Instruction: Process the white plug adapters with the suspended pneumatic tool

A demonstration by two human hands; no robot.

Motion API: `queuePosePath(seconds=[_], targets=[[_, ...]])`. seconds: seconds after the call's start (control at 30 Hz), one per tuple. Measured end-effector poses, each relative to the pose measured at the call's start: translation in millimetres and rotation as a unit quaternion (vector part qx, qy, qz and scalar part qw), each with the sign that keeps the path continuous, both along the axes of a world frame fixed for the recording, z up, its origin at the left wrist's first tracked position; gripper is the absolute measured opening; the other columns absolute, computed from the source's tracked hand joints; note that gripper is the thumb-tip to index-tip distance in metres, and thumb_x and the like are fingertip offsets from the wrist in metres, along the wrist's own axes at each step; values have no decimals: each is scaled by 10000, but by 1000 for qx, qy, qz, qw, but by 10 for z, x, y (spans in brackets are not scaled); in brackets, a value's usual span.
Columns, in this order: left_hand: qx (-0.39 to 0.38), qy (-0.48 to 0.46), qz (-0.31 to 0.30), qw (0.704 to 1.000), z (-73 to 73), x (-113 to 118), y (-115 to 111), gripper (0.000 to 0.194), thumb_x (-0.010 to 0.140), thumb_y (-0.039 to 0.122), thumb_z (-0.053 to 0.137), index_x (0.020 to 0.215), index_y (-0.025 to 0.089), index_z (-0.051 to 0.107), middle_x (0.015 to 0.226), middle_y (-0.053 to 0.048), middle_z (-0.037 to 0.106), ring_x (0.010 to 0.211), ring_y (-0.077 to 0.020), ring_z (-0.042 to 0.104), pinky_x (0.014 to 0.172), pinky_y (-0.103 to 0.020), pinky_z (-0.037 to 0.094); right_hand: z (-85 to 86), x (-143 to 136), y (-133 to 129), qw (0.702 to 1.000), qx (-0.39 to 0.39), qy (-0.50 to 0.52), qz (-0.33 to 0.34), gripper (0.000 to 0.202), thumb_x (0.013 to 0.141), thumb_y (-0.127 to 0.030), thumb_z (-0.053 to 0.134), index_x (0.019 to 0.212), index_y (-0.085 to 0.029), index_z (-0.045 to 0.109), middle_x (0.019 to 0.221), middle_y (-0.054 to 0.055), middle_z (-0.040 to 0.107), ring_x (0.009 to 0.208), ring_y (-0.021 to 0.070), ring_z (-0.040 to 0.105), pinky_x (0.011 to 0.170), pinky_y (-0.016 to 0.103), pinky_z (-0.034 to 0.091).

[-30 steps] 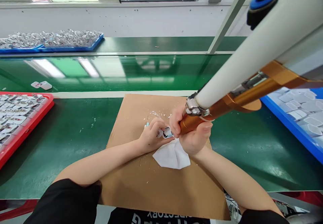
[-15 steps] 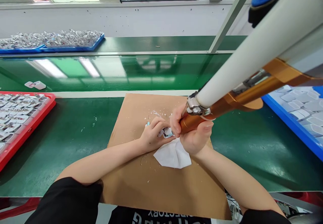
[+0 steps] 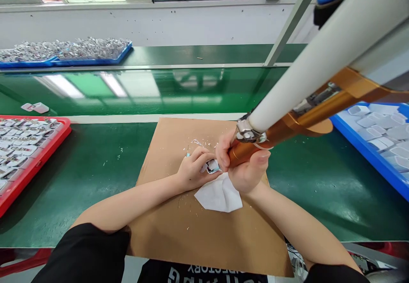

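The red tray (image 3: 41, 159) on the left is filled with small white parts laid in rows, the blue tray (image 3: 92, 61) at the far left is heaped with small silvery pieces, and the blue bin (image 3: 370, 150) on the right carries white plastic shells, partly hidden behind the orange tool (image 3: 277, 140) and the white tube (image 3: 329, 49). Over the cardboard sheet (image 3: 204, 240), the left hand (image 3: 196, 170) has its fingers bent closely around a small white case (image 3: 212, 166), beside a white cloth (image 3: 220, 193), while the right hand (image 3: 244, 164) has its fingers wrapped around the tool's lower end, touching or nearly touching the case.
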State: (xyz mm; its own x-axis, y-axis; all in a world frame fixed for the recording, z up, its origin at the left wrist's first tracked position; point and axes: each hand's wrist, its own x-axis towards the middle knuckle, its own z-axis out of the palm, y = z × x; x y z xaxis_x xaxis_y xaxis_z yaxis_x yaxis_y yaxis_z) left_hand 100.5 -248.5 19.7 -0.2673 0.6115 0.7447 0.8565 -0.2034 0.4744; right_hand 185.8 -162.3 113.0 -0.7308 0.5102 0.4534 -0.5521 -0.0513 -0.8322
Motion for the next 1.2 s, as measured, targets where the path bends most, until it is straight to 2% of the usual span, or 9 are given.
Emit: queuePosePath(seconds=[0.4,0.7,0.83,1.2], targets=[[-4,-12,-27,1000,-6,-15,-5,200,792,324,680,893,198,562,825,-15,542,720,-113,554,607,-217,483,-35,10,13,999,-19,14,30,496,760,-723,473,760,-227,467,481,-55,389,366,89,310,357,226,231],[-40,-30,-41,998,-18,-17,-10,208,783,288,668,874,206,501,836,-15,572,771,-132,560,640,-237,476,23,-5,11,1000,-11,-4,-9,548,722,-752,485,733,-205,514,442,-59,404,334,85,334,344,230,263],[-48,-31,-36,998,-38,-28,-1,214,767,258,646,868,210,463,817,-16,572,761,-145,534,628,-255,458,32,-12,42,1000,-17,-11,-17,570,702,-767,495,702,-198,524,420,-61,393,322,79,323,329,216,237],[-49,-52,-65,995,-29,-24,16,255,707,126,597,925,204,491,849,-35,564,815,-173,533,674,-286,469,88,-11,77,1000,4,-9,-19,571,704,-768,495,679,-198,503,425,-55,407,300,70,307,293,206,210]])
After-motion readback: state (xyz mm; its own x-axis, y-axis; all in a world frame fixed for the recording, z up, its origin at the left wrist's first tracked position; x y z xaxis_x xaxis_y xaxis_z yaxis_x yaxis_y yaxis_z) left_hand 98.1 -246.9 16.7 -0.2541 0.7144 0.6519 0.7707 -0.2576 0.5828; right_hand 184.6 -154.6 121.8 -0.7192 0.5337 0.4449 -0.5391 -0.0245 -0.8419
